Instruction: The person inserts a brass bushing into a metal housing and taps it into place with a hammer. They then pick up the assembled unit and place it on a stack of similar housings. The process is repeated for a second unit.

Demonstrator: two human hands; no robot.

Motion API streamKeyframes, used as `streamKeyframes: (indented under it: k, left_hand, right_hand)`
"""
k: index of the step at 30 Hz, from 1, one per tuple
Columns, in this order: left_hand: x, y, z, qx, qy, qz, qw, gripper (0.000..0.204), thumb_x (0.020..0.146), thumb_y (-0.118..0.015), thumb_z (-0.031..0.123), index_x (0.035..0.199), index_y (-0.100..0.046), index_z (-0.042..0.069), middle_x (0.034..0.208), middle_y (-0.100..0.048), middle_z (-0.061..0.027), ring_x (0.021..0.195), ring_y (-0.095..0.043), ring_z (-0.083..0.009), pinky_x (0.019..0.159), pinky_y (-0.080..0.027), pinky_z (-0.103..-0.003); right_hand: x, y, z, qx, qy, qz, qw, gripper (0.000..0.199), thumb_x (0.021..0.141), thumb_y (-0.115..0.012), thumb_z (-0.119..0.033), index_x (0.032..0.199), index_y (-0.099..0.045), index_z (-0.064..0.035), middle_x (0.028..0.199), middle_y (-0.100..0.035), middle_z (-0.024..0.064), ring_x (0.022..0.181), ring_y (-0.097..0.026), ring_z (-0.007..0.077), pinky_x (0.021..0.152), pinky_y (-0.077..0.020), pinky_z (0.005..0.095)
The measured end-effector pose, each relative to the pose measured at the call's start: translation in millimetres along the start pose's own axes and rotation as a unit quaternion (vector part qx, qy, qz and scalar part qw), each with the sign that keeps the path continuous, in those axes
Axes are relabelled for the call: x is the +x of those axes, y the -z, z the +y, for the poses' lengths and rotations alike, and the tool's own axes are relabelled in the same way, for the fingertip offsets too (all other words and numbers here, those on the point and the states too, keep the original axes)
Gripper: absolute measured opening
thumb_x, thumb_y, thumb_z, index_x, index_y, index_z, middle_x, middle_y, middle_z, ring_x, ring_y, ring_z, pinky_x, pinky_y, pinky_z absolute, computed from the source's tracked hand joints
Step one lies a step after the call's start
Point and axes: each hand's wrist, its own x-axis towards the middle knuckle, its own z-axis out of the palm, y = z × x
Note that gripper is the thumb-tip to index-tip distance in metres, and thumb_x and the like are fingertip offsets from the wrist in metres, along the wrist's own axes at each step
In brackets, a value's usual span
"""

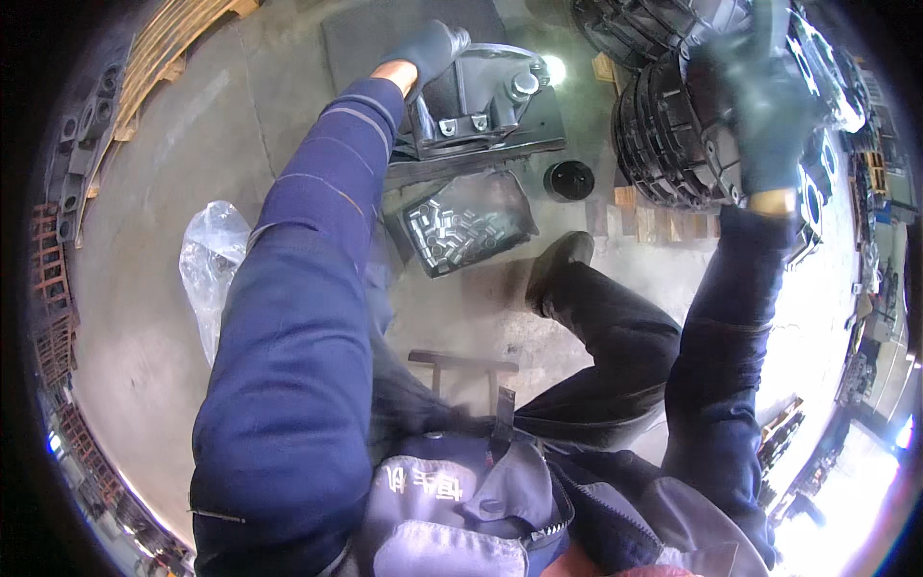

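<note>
Cast housing [481, 87], near edge of board [550, 123]: likely heavy, stiff; best held by rim. Left hand [435, 58] curled there, right hand [769, 115] blurred; grips unclear.

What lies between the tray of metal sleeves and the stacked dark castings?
In the head view, a round black object lies between the tray and the stacked castings.

Blown-out glare, R floor [812, 317]; motion blur upper R; fisheye bend w/ dark vignette

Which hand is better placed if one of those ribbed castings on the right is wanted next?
Probably the right hand: though blurred, it is at the ribbed castings, while the left hand is farther away, at the separate casting.
</note>
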Motion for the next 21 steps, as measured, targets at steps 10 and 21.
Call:
streamKeyframes:
  k: [10,21]
  left_hand:
    - [-4,6,11,0.044,0.038,0.015,0.998,0.055,0.103,-0.048,0.049,0.116,-0.075,0.004,0.120,-0.071,-0.0249,0.113,-0.067,-0.0454,0.101,-0.049,-0.050]
    - [6,7,-2,-0.013,0.018,-0.021,1.000,0.053,0.104,-0.046,0.045,0.110,-0.075,0.001,0.116,-0.071,-0.0255,0.108,-0.068,-0.0454,0.097,-0.050,-0.051]
  right_hand:
    - [-110,-109,-7,-0.016,-0.160,-0.254,0.954,0.033,0.085,-0.079,-0.029,0.095,-0.073,0.0027,0.084,-0.072,0.0236,0.085,-0.072,0.0371,0.076,-0.0544,0.0439]
    - [-62,-96,-52,0.010,-0.089,0.023,0.996,0.025,0.087,-0.073,-0.023,0.085,-0.070,0.0012,0.075,-0.068,0.0254,0.074,-0.069,0.0449,0.067,-0.0550,0.0450]
